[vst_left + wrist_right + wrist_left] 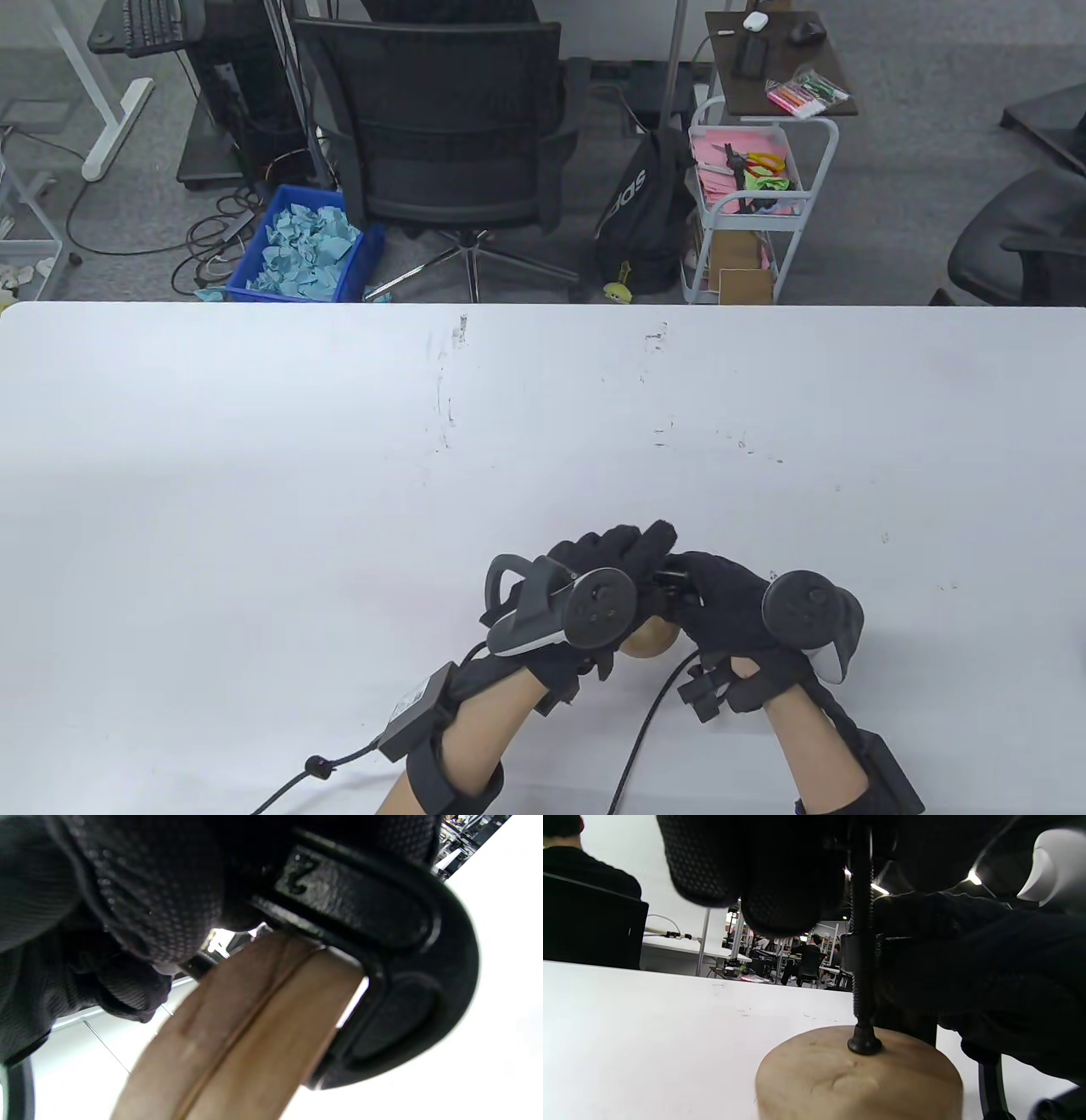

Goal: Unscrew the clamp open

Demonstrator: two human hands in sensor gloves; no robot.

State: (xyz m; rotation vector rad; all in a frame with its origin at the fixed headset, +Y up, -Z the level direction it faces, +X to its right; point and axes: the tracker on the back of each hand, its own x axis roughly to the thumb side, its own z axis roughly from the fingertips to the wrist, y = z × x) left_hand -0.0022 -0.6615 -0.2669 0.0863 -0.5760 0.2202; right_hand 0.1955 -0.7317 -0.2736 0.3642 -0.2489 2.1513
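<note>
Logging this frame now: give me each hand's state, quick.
Left hand: fingers grip the top of the clamp screw.
Right hand: holds the clamp frame, clamped on the wooden block.

Raised "2" on clamp (360, 912) frame, "adidas" on black bag (632, 212)

Clamp (670, 581) mostly hidden under both hands in table view; screw top lost behind left fingers (780, 878).

Bright, even overhead light; white table (254, 475) glares, close wrist views blur.
</note>
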